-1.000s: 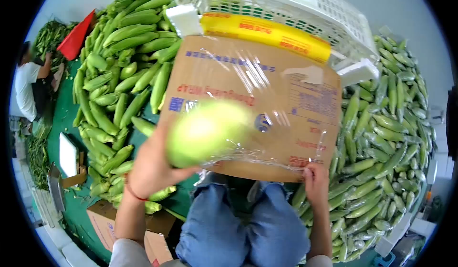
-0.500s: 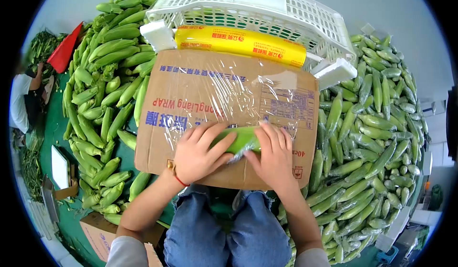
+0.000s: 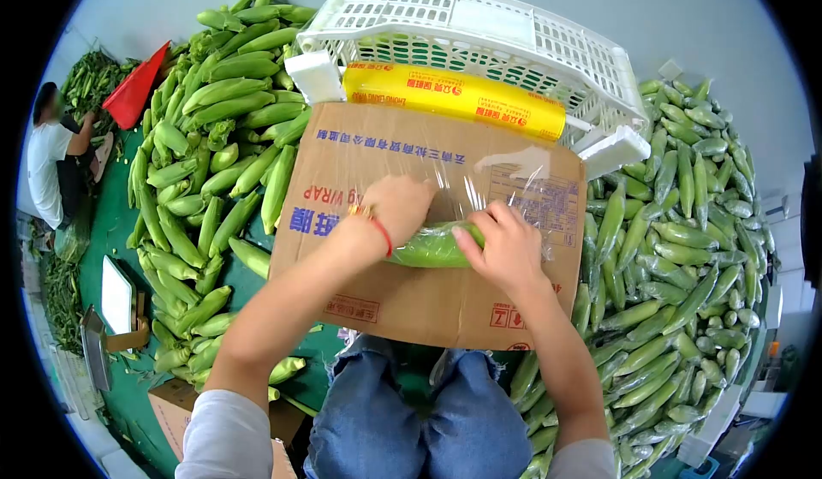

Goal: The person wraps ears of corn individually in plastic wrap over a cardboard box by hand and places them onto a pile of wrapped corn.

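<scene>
A green ear of corn in its husk lies crosswise on a cardboard box, with clear cling film around and beyond it. My right hand closes over the corn's right end, its thumb pressed along the near side. Past the left end of the corn, my left hand is bent at the wrist, its fingers curled down into the film and partly hidden. The cardboard box rests above my knees, printed side up.
A yellow film roll sits between white foam blocks at the box's far edge. Behind it stands a white plastic crate. Unwrapped corn is heaped left, film-wrapped corn right. A person sits far left.
My left hand has moved from the corn's left end up and away onto the film, its fingers now curled. The right hand stays at the corn's right end. The view has shifted slightly.
</scene>
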Tool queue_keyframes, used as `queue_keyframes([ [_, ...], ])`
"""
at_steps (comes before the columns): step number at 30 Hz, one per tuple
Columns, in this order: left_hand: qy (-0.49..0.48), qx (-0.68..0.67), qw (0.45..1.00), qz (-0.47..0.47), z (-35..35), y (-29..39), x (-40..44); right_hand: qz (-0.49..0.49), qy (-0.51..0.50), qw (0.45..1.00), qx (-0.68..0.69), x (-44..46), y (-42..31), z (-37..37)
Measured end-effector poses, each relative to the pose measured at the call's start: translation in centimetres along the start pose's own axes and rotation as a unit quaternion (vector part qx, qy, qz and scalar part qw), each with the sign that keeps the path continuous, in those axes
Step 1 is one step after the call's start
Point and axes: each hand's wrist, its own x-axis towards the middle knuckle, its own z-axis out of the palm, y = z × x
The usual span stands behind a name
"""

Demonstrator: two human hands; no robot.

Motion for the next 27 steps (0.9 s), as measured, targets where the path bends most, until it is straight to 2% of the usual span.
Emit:
queue_keyframes([
  [2,-0.001,-0.029,0.999,0.025,-1.3,2.5,-4.0,0.08,-0.189,0.979,-0.018,0.4,-1.2,-2.1],
  [3,-0.073,-0.073,0.992,-0.067,-2.3,5.1,-7.0,0.119,-0.282,0.952,-0.023,0.2,-1.7,-2.6],
  [4,-0.022,-0.121,0.992,-0.021,0.0,5.2,-10.1,0.108,-0.288,0.951,0.008,-1.3,-2.0,-2.4],
  [5,0.056,-0.102,0.992,0.055,0.1,5.6,-12.1,0.095,-0.296,0.95,0.038,-2.7,-2.3,-2.1],
  [6,0.043,-0.068,0.996,0.047,0.3,5.5,-12.1,0.143,-0.384,0.909,0.074,-2.3,-3.3,-3.3],
  [9,0.044,-0.04,0.998,0.009,0.7,4.0,-9.5,0.062,-0.161,0.983,0.065,-3.2,-3.8,-3.8],
  [10,0.076,-0.016,0.997,-0.003,1.1,2.7,-7.2,-0.041,-0.098,0.994,-0.012,-2.7,-3.6,-4.0],
  [12,0.174,0.037,0.984,0.013,0.9,-0.5,-1.3,-0.132,-0.071,0.987,-0.065,-1.5,-2.5,-2.6],
  [13,0.14,0.029,0.988,0.052,0.6,-2.2,1.7,-0.177,-0.057,0.978,-0.094,-0.5,-1.6,-1.6],
  [14,0.103,0.02,0.99,0.09,0.2,-3.5,4.1,-0.167,-0.064,0.98,-0.085,0.9,-0.4,-0.8],
  [15,0.036,-0.002,0.993,0.115,-0.6,-3.7,5.8,-0.158,-0.075,0.982,-0.075,2.7,1.1,0.0],
  [16,0.01,0.025,0.99,0.139,0.9,-4.4,7.5,-0.149,-0.089,0.983,-0.061,3.7,1.9,0.6],
  [19,-0.118,0.013,0.988,0.094,-0.8,-3.7,8.1,-0.089,-0.188,0.978,0.01,4.5,1.5,0.4],
  [20,-0.105,0.033,0.989,0.097,0.3,-3.9,8.4,-0.096,-0.167,0.979,0.062,3.4,0.5,-0.1],
  [23,-0.013,0.048,0.991,0.123,1.4,-4.4,7.8,-0.07,-0.329,0.933,0.131,-1.0,-2.3,-3.5],
  [24,-0.036,0.02,0.993,0.115,0.9,-4.4,7.7,-0.055,-0.379,0.908,0.172,-2.7,-3.2,-4.6],
  [25,-0.061,-0.009,0.992,0.108,0.1,-4.3,7.6,0.002,-0.513,0.83,0.216,-3.4,-3.9,-5.8],
  [26,-0.086,-0.036,0.991,0.1,-0.8,-4.2,7.4,0.028,-0.569,0.785,0.244,-4.2,-4.2,-7.1],
  [27,0.013,-0.132,0.986,0.098,-1.2,-4.0,6.2,0.04,-0.548,0.784,0.288,-6.8,-3.7,-6.6],
])
